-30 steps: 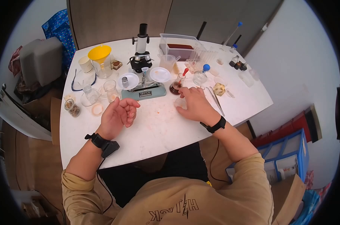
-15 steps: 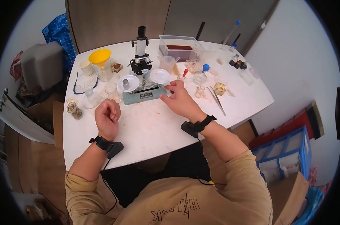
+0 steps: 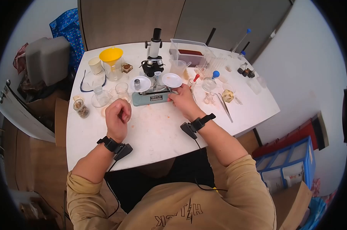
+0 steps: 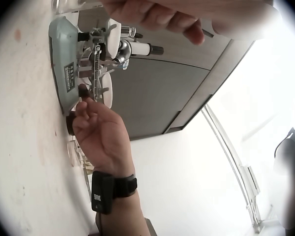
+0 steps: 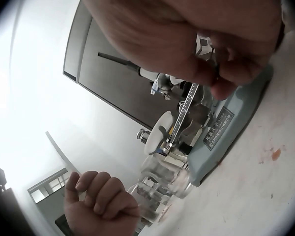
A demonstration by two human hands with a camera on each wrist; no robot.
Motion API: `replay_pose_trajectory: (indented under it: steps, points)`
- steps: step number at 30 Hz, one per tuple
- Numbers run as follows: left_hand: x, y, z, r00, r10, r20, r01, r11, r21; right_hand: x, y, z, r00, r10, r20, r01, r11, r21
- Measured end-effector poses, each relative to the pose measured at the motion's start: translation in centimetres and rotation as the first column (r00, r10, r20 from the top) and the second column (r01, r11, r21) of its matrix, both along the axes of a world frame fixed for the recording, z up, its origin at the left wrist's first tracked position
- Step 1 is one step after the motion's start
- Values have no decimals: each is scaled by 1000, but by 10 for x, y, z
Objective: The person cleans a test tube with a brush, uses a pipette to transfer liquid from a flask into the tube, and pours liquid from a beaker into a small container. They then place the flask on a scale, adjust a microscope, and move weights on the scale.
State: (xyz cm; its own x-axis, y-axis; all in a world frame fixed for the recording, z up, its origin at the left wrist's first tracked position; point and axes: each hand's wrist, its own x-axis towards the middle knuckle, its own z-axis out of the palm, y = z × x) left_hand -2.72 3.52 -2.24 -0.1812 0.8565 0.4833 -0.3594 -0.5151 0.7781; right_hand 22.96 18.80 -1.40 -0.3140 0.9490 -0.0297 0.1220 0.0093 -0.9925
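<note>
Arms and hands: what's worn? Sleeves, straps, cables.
Bare left hand, bare right hand, no gloves. Tan fabric sleeves, rolled up near the elbows. Each wrist: black strap, boxy black module, thin black cable. Small pale marking on the right module, unreadable.

A beam balance with a smooth base and glossy pans bears a shiny metal weight; the funnel is smooth plastic, the shirt matt cloth.
</note>
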Motion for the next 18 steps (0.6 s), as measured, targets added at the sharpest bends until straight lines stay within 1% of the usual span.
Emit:
replay_pose_trajectory:
  steps: [2,4,6,7,9,10,12,16,18]
  points:
    - [0,0,0,1000,-4,4,4,1000,-8,2,2,-4,1000,3,2,-3,1000,12]
    - [1,0,0,1000,1,16,-1,1000,-29,3,-2,2,1000,6,5,-6,1000,25]
    - [2,-1,3,1000,4,15,-3,999,-32,4,-6,8,997,31,72,-33,999,32]
    - [3,-1,4,1000,7,12,-6,999,-35,5,-7,4,997,29,72,-32,999,32]
    - [2,0,3,1000,5,13,-4,1000,-31,4,-13,0,998,-31,52,28,998,57]
    - [2,0,2,1000,4,13,-4,1000,-28,5,-17,2,998,-32,51,29,998,56]
    - [1,1,2,1000,3,13,-2,1000,-29,7,-27,9,998,-28,50,28,1000,9]
    - [1,1,1,1000,-2,12,2,1000,-22,11,-46,11,1000,-22,16,22,1000,-18]
    - [0,1,1,1000,4,11,-3,1000,-26,14,-54,12,998,29,-59,-30,1000,-9]
